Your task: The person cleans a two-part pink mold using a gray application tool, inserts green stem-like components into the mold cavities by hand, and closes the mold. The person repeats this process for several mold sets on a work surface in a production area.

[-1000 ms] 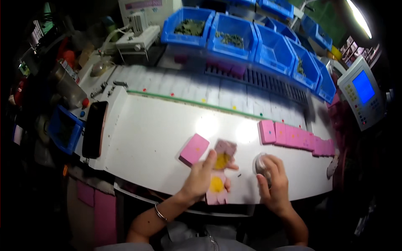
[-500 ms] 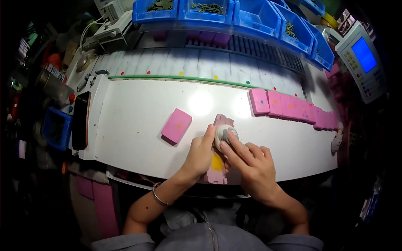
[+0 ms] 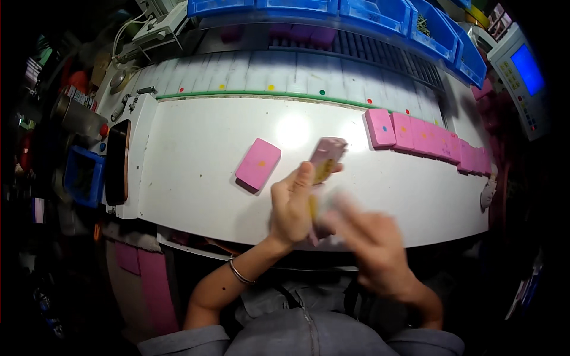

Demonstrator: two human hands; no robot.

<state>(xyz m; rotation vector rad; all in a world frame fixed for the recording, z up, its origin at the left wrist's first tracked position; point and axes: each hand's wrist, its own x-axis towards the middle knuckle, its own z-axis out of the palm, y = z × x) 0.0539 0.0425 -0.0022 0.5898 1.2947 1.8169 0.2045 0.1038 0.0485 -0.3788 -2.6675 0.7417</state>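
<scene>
Gripping a pink case [image 3: 326, 159] near the tabletop's [image 3: 196, 148] front edge, the left hand [image 3: 292, 204] lifts it; the blurred right hand's [image 3: 371, 243] grip is unclear

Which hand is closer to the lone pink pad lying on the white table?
Left. The left hand is just right of the pink pad, not touching. The blurred right hand is farther right and nearer the person.

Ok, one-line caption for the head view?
Left hand lifts a pink case over the white table; blurred right hand alongside, row of pink blocks behind.
</scene>
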